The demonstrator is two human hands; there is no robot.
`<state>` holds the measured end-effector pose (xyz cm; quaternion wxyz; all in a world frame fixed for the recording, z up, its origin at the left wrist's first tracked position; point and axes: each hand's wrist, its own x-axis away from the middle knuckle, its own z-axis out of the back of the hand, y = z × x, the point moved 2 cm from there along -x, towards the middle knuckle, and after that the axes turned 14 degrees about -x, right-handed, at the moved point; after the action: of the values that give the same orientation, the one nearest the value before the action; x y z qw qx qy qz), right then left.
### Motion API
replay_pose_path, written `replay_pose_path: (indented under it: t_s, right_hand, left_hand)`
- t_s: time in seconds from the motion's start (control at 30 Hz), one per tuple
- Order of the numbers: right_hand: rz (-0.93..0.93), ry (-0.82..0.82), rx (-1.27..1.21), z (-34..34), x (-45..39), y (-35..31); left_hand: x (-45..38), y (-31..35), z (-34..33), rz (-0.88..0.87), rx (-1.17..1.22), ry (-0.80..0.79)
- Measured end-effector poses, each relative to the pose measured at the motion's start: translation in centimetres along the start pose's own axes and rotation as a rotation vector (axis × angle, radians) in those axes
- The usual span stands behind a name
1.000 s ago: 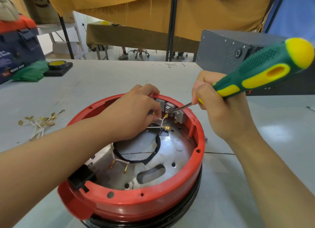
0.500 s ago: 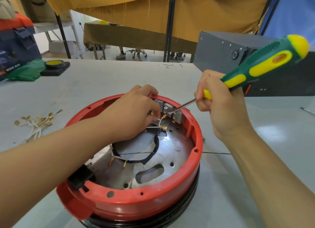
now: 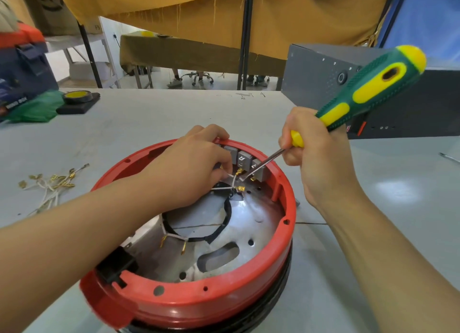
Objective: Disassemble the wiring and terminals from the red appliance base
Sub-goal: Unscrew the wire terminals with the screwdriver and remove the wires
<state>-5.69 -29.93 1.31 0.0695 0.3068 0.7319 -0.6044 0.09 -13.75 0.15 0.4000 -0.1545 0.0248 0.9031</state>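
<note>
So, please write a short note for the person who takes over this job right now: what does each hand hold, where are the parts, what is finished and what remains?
Left hand: inside the red base, pinching a white wire near the grey terminal blocks at the far rim.
Right hand: grips the green-yellow screwdriver; its tip is at a brass terminal under the blocks.
Done: a bunch of removed wires with brass terminals lies on the table, left of the base.
Left: the wire at the blocks, the black-sleeved wire and two loose brass terminals in the middle of the base.
</note>
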Motion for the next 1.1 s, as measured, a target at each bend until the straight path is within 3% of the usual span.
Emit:
replay_pose_path:
  t_s: [0.37, 0.6, 1.1]
  right_hand:
    - [0.107, 0.010, -0.122, 0.7, -0.1, -1.1]
    - [0.206, -0.032, 0.005, 0.7, -0.1, -1.3]
    - [0.209, -0.075, 0.057, 0.5, 0.1, -1.3]
  left_hand:
    - [-0.2, 0.4, 0.0, -0.011, -0.090, 0.016]
    - [-0.2, 0.3, -0.2, -0.004, -0.096, 0.034]
    - [-1.1, 1.5, 0.0, 0.134, -0.023, -0.046]
